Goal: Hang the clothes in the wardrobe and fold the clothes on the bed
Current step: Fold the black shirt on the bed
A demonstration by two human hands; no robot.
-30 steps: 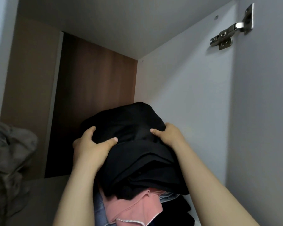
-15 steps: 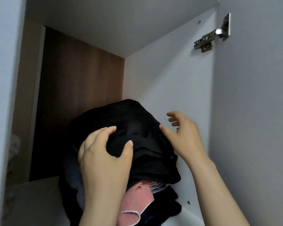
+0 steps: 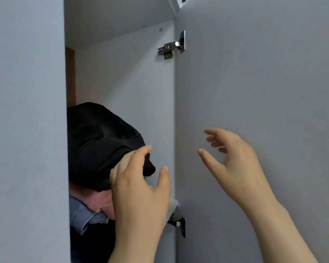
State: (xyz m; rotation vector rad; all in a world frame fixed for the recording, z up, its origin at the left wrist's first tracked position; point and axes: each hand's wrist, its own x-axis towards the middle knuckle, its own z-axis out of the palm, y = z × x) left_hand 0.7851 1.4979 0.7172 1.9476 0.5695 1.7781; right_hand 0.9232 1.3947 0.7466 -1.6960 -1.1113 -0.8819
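The left hand (image 3: 139,186) is loosening from the black garment (image 3: 99,141) it was gripping a moment ago, fingers only brushing its edge, thumb spread wide. The right hand (image 3: 234,164) is hovering further off, open before the door (image 3: 264,92). Inside the wardrobe (image 3: 125,92) the black garment is topping a pile, pink cloth (image 3: 101,201) and a blue shirt (image 3: 82,211) lying beneath

black garment (image 3: 101,145) bunched on top of a folded stack inside the wardrobe (image 3: 122,92) compartment; pink garment (image 3: 101,201) under it, light blue shirt (image 3: 82,213) below that, dark garment (image 3: 89,242) lowest.
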